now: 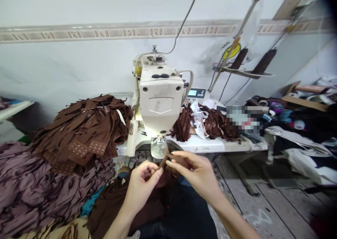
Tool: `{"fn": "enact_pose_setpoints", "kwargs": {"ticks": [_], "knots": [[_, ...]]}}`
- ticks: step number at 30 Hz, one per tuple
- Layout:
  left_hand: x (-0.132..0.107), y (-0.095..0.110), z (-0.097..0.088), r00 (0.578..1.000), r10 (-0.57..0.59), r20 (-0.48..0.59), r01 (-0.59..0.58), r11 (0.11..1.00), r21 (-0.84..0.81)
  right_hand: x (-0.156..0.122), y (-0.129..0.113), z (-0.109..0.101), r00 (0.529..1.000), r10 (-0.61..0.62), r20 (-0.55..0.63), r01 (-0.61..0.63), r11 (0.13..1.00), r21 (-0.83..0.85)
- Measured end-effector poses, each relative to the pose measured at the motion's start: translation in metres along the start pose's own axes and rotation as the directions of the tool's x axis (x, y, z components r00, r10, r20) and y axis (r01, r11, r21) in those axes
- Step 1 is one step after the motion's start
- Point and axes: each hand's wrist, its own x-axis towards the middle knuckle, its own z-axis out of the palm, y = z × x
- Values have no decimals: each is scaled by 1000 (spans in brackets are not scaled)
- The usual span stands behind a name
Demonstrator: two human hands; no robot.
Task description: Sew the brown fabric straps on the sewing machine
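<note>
Left hand (pixel 143 187), right hand (pixel 195 174) pinch brown fabric strip (pixel 168 159) near presser foot (pixel 159 146); slack grip risks dropping it.

Right here, my left hand (pixel 142 186) and my right hand (pixel 196 172) pinching a brown fabric strip (pixel 168 159), just below the sewing machine (pixel 159 95), brown cloth pile (pixel 84 130) alongside.
</note>
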Motion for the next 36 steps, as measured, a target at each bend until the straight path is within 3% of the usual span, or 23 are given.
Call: {"fn": "enact_pose_setpoints", "kwargs": {"ticks": [4,7,9,12,16,18,20,23,25,27,30,36], "knots": [[-20,1,3,992,15,123,-28,994,103,11,-8,-20,990,-80,119,84,996,-28],[-22,4,6,982,-42,187,25,996,90,19,-3,-17,983,16,182,-25,999,45],[-16,7,8,981,-84,174,77,996,46,24,3,-11,983,94,156,-108,991,83],[-3,13,9,984,-86,153,88,996,-10,37,13,-1,988,129,88,-136,987,82],[7,17,7,995,99,-1,-98,983,154,57,29,10,992,119,49,-123,989,84],[7,15,5,963,256,-79,-221,925,309,66,38,14,995,98,26,-100,991,87],[5,11,3,885,451,-118,-352,813,463,74,45,16,998,59,-6,-59,996,63],[1,5,3,733,679,43,-537,539,649,85,49,17,999,-22,-27,22,1000,-21],[0,1,5,689,701,186,-590,393,705,92,50,17,998,-57,-8,56,996,-69],[0,0,8,686,693,223,-575,327,750,98,51,17,998,-62,16,63,994,-87],[2,0,15,695,698,176,-499,291,816,105,55,20,998,-48,27,50,995,-91],[12,0,25,716,687,127,-421,279,863,119,61,26,998,-52,32,55,994,-98]]}}
